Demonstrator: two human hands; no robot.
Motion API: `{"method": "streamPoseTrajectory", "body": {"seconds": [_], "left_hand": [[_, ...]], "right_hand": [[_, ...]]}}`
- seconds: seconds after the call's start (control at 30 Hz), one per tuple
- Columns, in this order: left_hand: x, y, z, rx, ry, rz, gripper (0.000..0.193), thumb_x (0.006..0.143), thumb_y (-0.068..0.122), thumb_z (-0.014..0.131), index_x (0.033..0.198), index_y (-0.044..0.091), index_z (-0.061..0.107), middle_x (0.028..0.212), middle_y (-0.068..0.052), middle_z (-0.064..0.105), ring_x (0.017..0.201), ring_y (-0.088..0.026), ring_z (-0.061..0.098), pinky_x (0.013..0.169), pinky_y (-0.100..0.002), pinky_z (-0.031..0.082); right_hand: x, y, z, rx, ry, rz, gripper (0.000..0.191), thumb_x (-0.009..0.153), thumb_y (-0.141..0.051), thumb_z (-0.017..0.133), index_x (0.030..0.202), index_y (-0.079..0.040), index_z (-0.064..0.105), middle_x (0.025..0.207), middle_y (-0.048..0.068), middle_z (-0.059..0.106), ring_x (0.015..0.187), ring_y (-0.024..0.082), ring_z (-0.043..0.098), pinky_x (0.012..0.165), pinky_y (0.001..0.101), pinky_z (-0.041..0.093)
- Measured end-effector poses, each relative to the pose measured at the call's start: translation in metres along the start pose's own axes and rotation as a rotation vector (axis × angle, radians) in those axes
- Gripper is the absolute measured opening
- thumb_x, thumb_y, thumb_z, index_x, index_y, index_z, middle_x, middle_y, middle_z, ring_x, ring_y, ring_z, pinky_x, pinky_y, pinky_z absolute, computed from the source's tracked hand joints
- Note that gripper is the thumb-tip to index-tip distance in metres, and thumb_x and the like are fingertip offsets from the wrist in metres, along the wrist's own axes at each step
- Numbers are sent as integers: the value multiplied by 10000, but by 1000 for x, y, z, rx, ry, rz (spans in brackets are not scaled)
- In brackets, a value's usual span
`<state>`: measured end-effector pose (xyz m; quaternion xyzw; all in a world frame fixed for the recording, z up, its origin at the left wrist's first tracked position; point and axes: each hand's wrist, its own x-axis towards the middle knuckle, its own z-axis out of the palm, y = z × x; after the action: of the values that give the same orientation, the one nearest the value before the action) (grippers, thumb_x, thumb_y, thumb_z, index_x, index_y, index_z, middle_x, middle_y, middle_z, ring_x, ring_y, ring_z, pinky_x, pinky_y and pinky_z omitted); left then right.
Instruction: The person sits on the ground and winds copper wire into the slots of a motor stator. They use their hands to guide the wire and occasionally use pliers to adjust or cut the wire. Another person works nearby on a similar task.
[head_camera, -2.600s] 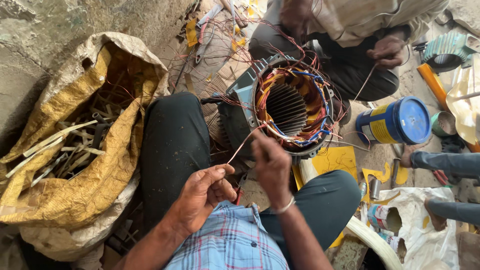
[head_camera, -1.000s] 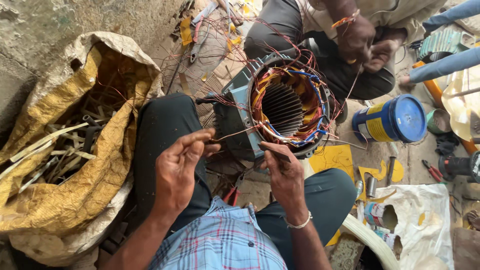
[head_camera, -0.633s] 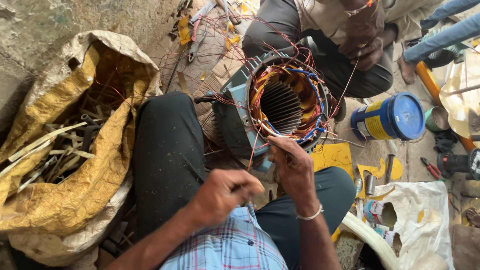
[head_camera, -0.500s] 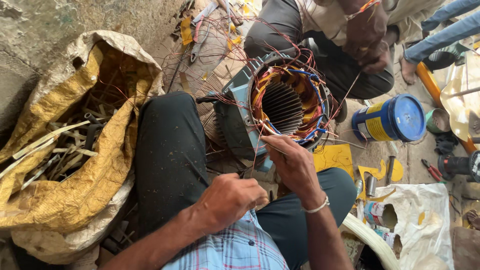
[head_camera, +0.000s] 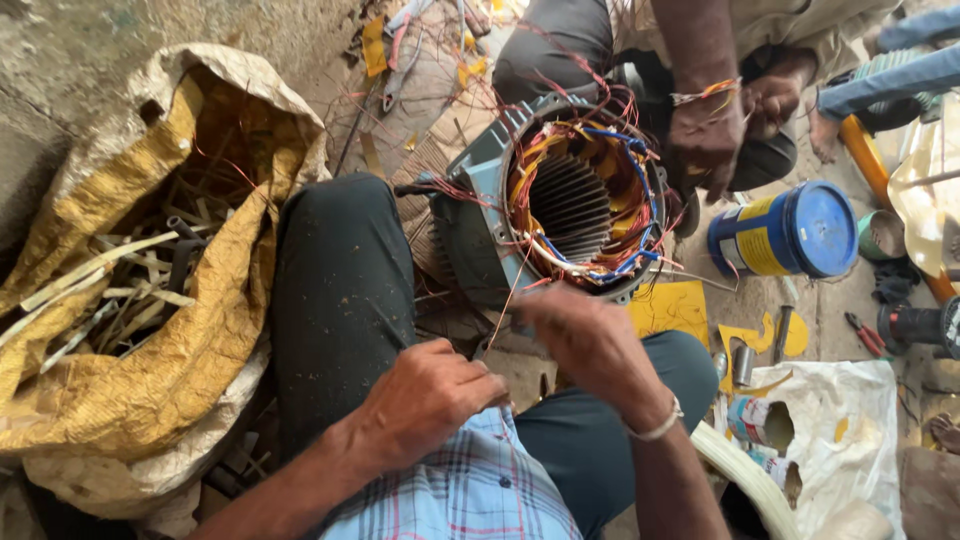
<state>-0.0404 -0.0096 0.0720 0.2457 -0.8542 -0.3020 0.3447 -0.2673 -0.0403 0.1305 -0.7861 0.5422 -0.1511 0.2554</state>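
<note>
Motor stator (head_camera: 575, 205) lies on its side between your knees, its open bore facing you, loose copper wires (head_camera: 600, 110) bristling round the rim. Your right hand (head_camera: 585, 335) is at its lower edge, fingers pinched on a thin wire, though blurred. Your left hand (head_camera: 430, 395) is curled nearly closed; I cannot tell what it holds. Another person's hand (head_camera: 705, 140) crowds the far rim. A yellow sack (head_camera: 150, 390) hems your left; a blue can (head_camera: 785, 232) lies right.

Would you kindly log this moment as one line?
left hand: closed at lap | right hand: pinching copper wire | motor stator: on floor
</note>
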Motion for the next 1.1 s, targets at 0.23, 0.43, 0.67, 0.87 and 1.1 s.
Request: {"method": "streamPoseTrajectory", "body": {"seconds": [0.23, 0.43, 0.67, 0.87, 1.1], "left_hand": [[-12, -8, -6, 24, 114, -52, 122, 871, 191, 746, 939, 92, 725, 843, -34, 765, 720, -166, 717, 667, -361, 518], [-15, -9, -9, -129, 231, -102, 126, 878, 184, 775, 951, 99, 717, 854, -17, 773, 728, -165, 735, 652, -346, 530], [-17, -8, -13, -152, 248, -231, 111, 890, 171, 785, 956, 91, 744, 751, -5, 752, 665, -168, 726, 639, -355, 526], [-15, -6, -8, -194, 334, -286, 131, 865, 190, 797, 943, 94, 756, 849, -25, 785, 652, -185, 708, 635, -329, 538], [-23, -9, 4, -676, 389, -763, 151, 889, 199, 745, 988, 90, 780, 837, -90, 802, 582, -115, 650, 526, -307, 550]], "right_hand": [[-2, -5, 22, -30, -83, -41, 262, 865, -86, 711, 1122, -112, 752, 821, 103, 719, 718, 257, 713, 642, 371, 555], [2, 1, 13, 159, 100, 16, 198, 939, -56, 672, 1129, -81, 722, 915, 85, 742, 741, 219, 734, 661, 341, 583], [-2, -19, 40, 128, 54, -39, 276, 895, -7, 675, 1161, -65, 725, 909, 103, 741, 748, 204, 744, 653, 335, 596], [1, -6, 37, 147, 239, 136, 302, 908, 17, 673, 1193, -65, 734, 868, 114, 705, 706, 238, 671, 648, 348, 552], [-14, -15, 49, 359, 92, -72, 301, 880, 25, 662, 1170, -30, 719, 832, 30, 683, 715, 75, 638, 657, 271, 565]]}}
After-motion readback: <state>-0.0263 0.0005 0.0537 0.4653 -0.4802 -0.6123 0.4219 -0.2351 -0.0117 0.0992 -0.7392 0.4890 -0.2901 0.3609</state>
